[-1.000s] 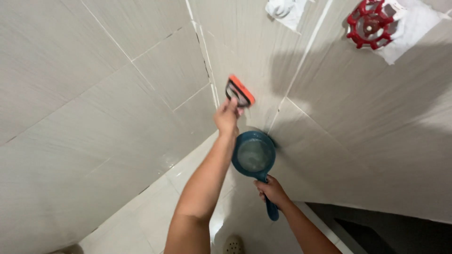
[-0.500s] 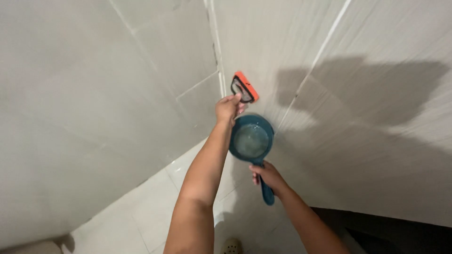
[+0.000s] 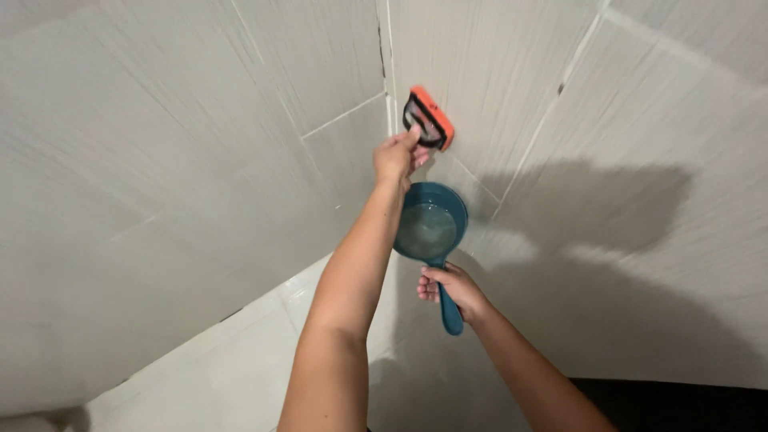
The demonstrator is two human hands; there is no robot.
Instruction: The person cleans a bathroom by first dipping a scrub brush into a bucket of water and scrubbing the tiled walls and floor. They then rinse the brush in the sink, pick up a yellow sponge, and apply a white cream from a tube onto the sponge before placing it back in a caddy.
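Left hand (image 3: pixel 398 157) is raised high, arm stretched up, fingers closed around the black handle of an orange-backed rectangular scrubbing brush (image 3: pixel 430 118). Brush sits pressed against the grey tiled wall (image 3: pixel 640 104) just right of the corner grout line (image 3: pixel 387 72), tilted, orange back facing out, black loop handle toward the hand. Cannot see the bristle side.

Right hand (image 3: pixel 450 290) is lower, fist wrapped round the straight handle of a teal round plastic water dipper (image 3: pixel 430 224). Dipper is held upright-ish with its bowl above the hand, open face toward the camera, bowl holding pale cloudy water. Bowl sits directly below the brush and close beside the left forearm, near the wall; whether it touches the wall cannot be told. Handle end pokes out below the fist.

Two walls of large grey matte tiles meet at the corner; the left-side wall (image 3: pixel 160 200) runs down to a pale glossy tiled floor (image 3: pixel 240 360). A broad dark shadow (image 3: pixel 608 200) falls on the right wall beside the dipper. A dark strip (image 3: pixel 680 404) shows at the bottom right edge, too dim to identify.
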